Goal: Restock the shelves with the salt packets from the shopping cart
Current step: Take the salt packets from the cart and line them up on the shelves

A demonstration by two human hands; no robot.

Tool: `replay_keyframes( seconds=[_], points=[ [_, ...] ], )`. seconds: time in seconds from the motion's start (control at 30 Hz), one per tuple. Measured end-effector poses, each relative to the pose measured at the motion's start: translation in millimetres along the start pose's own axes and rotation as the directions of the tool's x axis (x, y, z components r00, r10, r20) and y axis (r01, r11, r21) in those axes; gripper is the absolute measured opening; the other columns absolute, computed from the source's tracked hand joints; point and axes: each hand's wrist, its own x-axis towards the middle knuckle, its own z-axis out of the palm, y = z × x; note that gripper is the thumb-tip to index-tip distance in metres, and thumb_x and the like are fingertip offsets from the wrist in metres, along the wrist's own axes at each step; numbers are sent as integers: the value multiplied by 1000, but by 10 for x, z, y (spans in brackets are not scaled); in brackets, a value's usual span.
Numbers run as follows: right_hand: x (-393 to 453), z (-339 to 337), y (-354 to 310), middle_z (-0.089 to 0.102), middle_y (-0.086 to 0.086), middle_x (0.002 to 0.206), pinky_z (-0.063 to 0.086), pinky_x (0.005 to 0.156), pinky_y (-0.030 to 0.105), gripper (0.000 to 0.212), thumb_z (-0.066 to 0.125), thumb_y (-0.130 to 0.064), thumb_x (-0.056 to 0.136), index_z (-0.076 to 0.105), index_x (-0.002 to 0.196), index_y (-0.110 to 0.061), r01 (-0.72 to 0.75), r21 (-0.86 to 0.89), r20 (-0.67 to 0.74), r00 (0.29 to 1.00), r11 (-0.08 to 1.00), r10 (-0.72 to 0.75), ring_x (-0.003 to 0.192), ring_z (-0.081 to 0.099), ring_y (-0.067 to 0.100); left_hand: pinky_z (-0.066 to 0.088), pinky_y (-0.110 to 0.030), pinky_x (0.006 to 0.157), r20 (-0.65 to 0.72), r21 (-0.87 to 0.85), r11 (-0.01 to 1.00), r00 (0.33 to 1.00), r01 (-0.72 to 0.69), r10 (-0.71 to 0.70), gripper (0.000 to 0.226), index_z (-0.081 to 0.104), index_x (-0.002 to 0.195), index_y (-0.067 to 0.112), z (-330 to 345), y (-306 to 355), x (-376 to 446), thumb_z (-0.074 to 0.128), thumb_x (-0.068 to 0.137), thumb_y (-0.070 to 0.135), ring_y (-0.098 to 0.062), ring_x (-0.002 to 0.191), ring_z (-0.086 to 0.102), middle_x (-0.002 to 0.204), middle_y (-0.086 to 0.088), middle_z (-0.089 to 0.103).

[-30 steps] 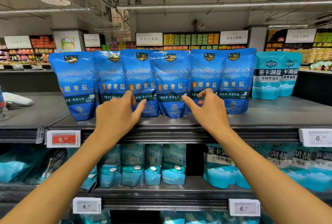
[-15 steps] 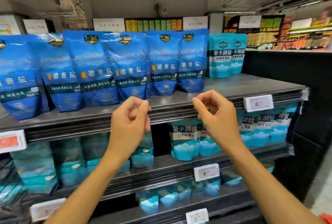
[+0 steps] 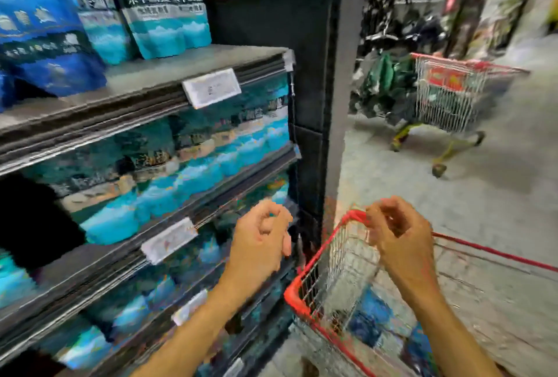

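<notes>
Both hands hang empty with fingers loosely curled: left hand by the shelves, right hand over the cart. Blue salt packets lie in the cart at 5 o'clock.

Open aisle floor lying right of the shelving, carts standing in it.
The red-rimmed shopping cart is sitting just beside the shelf unit's end panel, narrowing the gap there. Salt packets are crowding the top shelf, leaving its right end bare. A second cart is blocking the aisle farther off.
</notes>
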Motion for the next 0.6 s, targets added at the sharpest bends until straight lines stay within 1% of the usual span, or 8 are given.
replay_keyframes(
  seconds=[0.07, 0.17, 0.23, 0.37, 0.47, 0.5, 0.57, 0.6],
  points=[
    [-28, -450, 376, 63, 5, 67, 49, 58, 35, 13, 65, -12, 93, 64, 80, -15, -91, -39, -78, 993, 995, 88, 60, 57, 21, 27, -16, 33, 126, -17, 995, 987, 100, -98, 17, 54, 82, 5, 515, -257, 18, 50, 98, 1, -9, 30, 36, 45, -7, 51],
    [-105, -1094, 949, 65, 5, 67, 48, 50, 29, 17, 62, -16, 96, 66, 80, -21, -249, -49, -204, 950, 967, 234, 54, 57, 15, 30, -14, 34, 295, -20, 962, 921, 274, -256, 19, 54, 81, 8, 1249, -680, 59, 49, 98, 0, -4, 31, 41, 45, -2, 52],
    [-188, -1517, 1374, 67, 1, 70, 48, 50, 26, 17, 60, -23, 97, 65, 81, -25, -353, -52, -298, 898, 934, 323, 53, 59, 13, 32, -17, 35, 363, 53, 938, 868, 342, -337, 20, 56, 80, 13, 1782, -1001, 94, 52, 98, 5, -4, 32, 46, 46, 1, 54],
    [-414, -2170, 2220, 68, 0, 71, 52, 58, 22, 19, 58, -19, 99, 62, 82, -27, -524, -79, -449, 778, 848, 439, 63, 65, 13, 31, -18, 31, 425, 174, 885, 777, 433, -464, 22, 53, 79, 12, 2730, -1647, 93, 51, 100, 7, -4, 34, 46, 57, -6, 54],
    [-637, -2511, 2842, 67, 1, 74, 43, 54, 7, 14, 57, -15, 99, 64, 86, -17, -638, -86, -524, 682, 765, 511, 62, 61, -8, 30, -15, 29, 438, 215, 760, 635, 614, -636, 22, 51, 81, 7, 3362, -2120, 72, 46, 102, 6, -8, 31, 46, 65, -10, 52],
    [-737, -2613, 3065, 65, -3, 72, 41, 51, 5, 14, 57, -14, 99, 63, 86, -14, -683, -93, -549, 642, 725, 535, 60, 60, -11, 29, -14, 28, 440, 229, 680, 549, 697, -711, 28, 50, 76, 6, 3575, -2317, 52, 43, 104, 7, -9, 29, 45, 62, -11, 51],
    [-909, -2758, 3482, 62, -5, 67, 40, 50, 9, 16, 55, -13, 99, 60, 84, -12, -754, -96, -565, 579, 650, 588, 59, 61, -6, 30, -13, 29, 442, 315, 599, 445, 736, -779, 39, 49, 69, 7, 3926, -2725, 11, 38, 105, 13, -12, 28, 45, 52, -9, 53],
    [-1011, -2799, 3674, 62, -3, 67, 44, 54, 16, 17, 54, -15, 99, 60, 84, -11, -786, -108, -565, 552, 608, 613, 63, 63, 2, 32, -15, 31, 436, 376, 571, 404, 730, -804, 39, 50, 68, 9, 4063, -2964, -38, 39, 105, 15, -14, 33, 47, 52, -6, 54]
  ],
)
